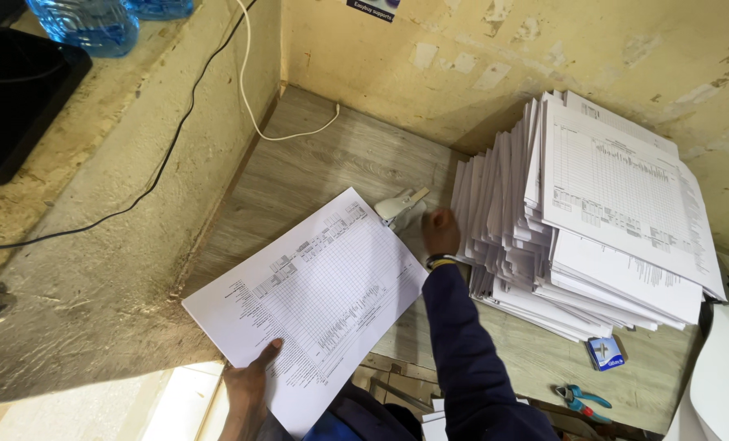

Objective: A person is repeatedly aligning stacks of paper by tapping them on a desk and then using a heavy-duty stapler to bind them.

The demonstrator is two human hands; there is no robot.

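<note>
The printed form sheet (311, 302) lies at the middle of the counter (307, 167), its near edge held by the left hand (248, 384) at 7 o'clock. At the sheet's 1 o'clock corner sits a stapler (399, 206), with the right hand (439, 231) just beside it at 3 o'clock. Further toward 3 o'clock rises the stack of papers (593, 220), leaning on the wall behind. At 5 o'clock lie a small box (606, 353) and pliers (582, 399). A cable (254, 114) runs off toward 11 o'clock.

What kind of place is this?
Likely a small office or records corner: a tall stack of printed forms on a wooden desk, a stapler, and a box of staples.
</note>
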